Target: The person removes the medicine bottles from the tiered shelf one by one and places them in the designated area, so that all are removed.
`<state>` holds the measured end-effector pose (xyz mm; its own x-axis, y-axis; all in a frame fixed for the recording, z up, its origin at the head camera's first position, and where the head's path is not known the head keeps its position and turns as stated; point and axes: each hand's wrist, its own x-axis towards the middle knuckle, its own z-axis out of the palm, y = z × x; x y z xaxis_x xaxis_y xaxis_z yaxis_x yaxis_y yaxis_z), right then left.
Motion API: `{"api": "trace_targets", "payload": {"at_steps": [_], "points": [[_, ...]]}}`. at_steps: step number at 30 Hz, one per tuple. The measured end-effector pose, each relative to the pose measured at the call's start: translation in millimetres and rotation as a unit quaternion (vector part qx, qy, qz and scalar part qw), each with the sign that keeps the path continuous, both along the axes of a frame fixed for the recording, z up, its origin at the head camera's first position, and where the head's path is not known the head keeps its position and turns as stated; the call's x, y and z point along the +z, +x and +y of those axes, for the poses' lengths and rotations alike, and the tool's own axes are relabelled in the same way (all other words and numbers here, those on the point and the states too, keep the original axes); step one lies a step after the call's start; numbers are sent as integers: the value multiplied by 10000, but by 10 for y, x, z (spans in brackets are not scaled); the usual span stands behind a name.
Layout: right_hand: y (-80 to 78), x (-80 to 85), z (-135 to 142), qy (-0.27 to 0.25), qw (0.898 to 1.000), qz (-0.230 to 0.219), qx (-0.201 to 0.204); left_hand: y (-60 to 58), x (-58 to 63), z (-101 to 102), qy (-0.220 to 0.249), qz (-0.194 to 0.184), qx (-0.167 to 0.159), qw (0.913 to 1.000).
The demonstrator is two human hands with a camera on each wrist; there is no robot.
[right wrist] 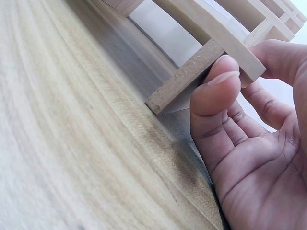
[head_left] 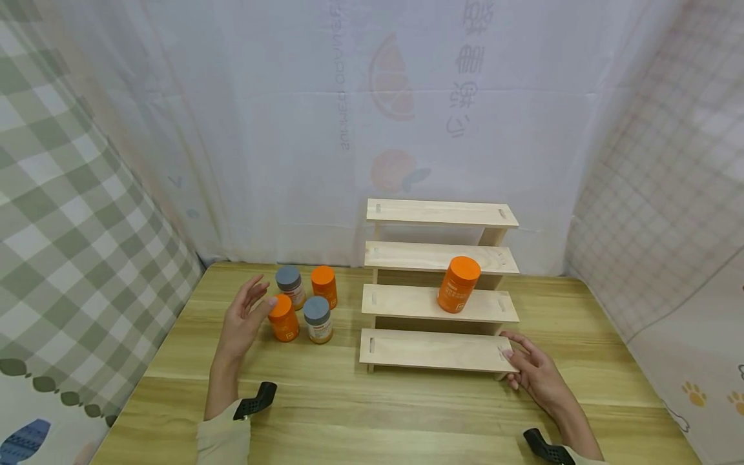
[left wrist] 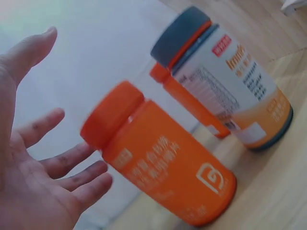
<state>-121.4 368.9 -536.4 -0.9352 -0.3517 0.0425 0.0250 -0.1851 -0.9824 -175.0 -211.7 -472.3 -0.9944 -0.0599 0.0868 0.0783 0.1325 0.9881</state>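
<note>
My left hand (head_left: pixel 243 320) is beside an orange bottle (head_left: pixel 283 319), its fingers spread and loosely bent, holding nothing. In the left wrist view the same orange bottle (left wrist: pixel 163 158) stands just past the fingertips; whether one touches it I cannot tell. Behind it are a grey-capped bottle (head_left: pixel 290 288), another grey-capped one (head_left: pixel 319 321) and an orange-capped one (head_left: pixel 324 287). At the right, my right hand (head_left: pixel 537 374) grips the lowest right corner of a four-step wooden shelf (head_left: pixel 436 349), thumb on top and fingers below the board (right wrist: pixel 244 62). One orange bottle (head_left: pixel 459 285) stands on the second step from the bottom.
The wood-grain table (head_left: pixel 407 413) lies under everything. A pale curtain with faded orange prints (head_left: pixel 290 129) hangs behind it. Checked cloth (head_left: pixel 75 226) closes the left side and a patterned cloth (head_left: pixel 668 258) the right.
</note>
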Motion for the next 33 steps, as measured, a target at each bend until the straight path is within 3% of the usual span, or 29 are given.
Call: {"api": "trace_targets", "payload": {"at_steps": [4, 12, 21, 28, 33], "points": [[-5, 4, -3, -22, 10000, 22, 5, 7, 93, 50, -25, 408, -32, 9992], [-4, 7, -6, -46, 10000, 8, 6, 37, 231, 227, -511, 1056, 35, 9931], [3, 11, -6, -23, 10000, -29, -50, 46, 292, 438, -703, 1259, -132, 9895], [8, 22, -14, -19, 10000, -73, -37, 65, 278, 642, -444, 1410, -530, 9876], [7, 27, -18, -22, 10000, -64, -41, 75, 268, 809, -584, 1597, -688, 9830]]}}
